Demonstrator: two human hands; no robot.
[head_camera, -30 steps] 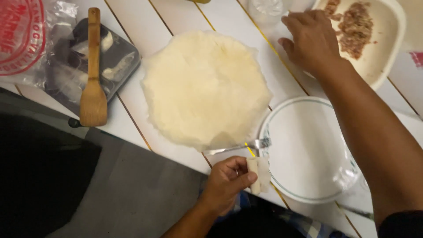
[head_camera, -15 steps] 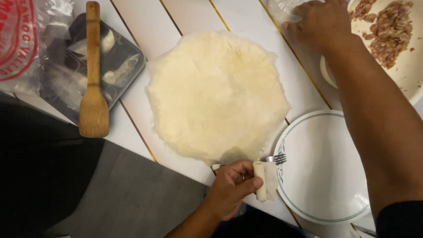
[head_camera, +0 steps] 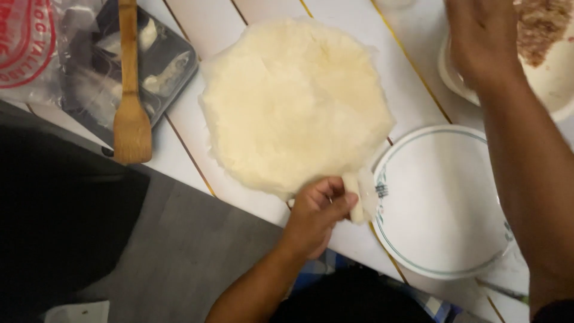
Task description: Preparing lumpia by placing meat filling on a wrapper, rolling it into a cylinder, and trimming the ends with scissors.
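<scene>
Pale wrapper roll [head_camera: 357, 203] pinched in the left hand [head_camera: 317, 212]; right hand [head_camera: 481, 39], grip blurred, reaches the filling bowl [head_camera: 553, 72], probably mid-wrapping.

The right hand [head_camera: 481, 42], which lay flat on the counter [head_camera: 418, 84] a second ago, has gone up toward one o'clock onto the rim of the bowl of minced filling [head_camera: 553, 60]. The left hand [head_camera: 317, 212] has carried its small pale roll [head_camera: 357, 200] toward two o'clock, so it now sits between the round wrapper stack [head_camera: 293, 101] and the white plate [head_camera: 442, 203].

wrapper stack [head_camera: 293, 101]: pale cream
plate [head_camera: 442, 209]: white, thin blue-green rim line
spatula [head_camera: 130, 113]: light brown wood
table [head_camera: 197, 149]: white slats, yellow seams
</scene>
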